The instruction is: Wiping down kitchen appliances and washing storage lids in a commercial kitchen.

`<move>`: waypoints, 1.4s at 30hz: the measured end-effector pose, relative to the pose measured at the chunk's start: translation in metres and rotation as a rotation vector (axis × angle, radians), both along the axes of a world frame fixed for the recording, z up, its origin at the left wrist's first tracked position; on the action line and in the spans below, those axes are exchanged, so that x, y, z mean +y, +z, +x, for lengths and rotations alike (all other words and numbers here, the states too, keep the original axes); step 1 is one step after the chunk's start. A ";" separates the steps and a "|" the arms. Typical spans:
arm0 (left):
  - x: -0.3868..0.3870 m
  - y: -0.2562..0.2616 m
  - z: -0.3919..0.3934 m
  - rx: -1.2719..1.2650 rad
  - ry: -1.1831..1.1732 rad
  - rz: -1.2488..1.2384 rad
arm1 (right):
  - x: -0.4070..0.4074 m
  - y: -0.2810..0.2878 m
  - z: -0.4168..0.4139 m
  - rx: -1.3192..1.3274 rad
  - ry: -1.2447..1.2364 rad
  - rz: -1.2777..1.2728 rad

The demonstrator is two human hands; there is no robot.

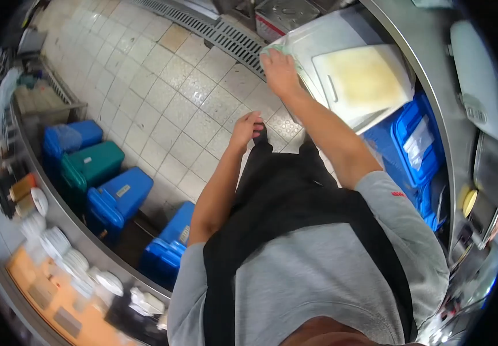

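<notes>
My right hand (280,73) rests at the near left corner of a large white plastic tub (348,26), with thin greenish-clear plastic film (280,48) under its fingers. Whether the fingers close on the film or the rim is hard to tell. Inside the tub, to the right of that hand, lies a white cutting board (363,80) with a yellowed middle and a slot handle. My left hand (247,129) hangs over the tiled floor in front of the black apron, fingers loosely curled, touching none of the things around it.
A steel counter (437,86) curves along the right, above blue lidded bins (419,142). On the left, blue and green bins (93,164) stand under another steel counter (65,203) bearing stacked white dishes (75,261). A floor drain grate (231,39) runs ahead; a metal-topped container (285,15) stands beyond.
</notes>
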State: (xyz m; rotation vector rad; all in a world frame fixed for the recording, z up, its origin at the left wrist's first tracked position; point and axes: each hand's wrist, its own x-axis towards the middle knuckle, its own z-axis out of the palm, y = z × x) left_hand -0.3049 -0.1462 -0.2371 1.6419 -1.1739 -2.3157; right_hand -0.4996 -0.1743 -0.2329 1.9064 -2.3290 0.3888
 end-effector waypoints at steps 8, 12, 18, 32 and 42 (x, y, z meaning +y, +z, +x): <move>-0.006 -0.010 0.008 -0.025 -0.105 0.061 | 0.072 0.028 0.021 -0.229 -0.249 0.433; -0.023 -0.016 -0.011 0.007 -0.146 0.045 | 0.172 0.030 0.027 -0.196 -0.296 0.425; -0.038 -0.006 -0.023 0.023 -0.181 0.013 | 0.308 0.052 -0.023 -0.339 -0.323 1.179; -0.136 0.075 -0.151 0.203 -0.180 -0.378 | 0.322 0.222 -0.187 -0.166 -0.809 -0.449; -0.204 0.188 -0.384 0.404 -0.385 -0.470 | 0.232 0.162 -0.333 0.092 -0.611 -0.040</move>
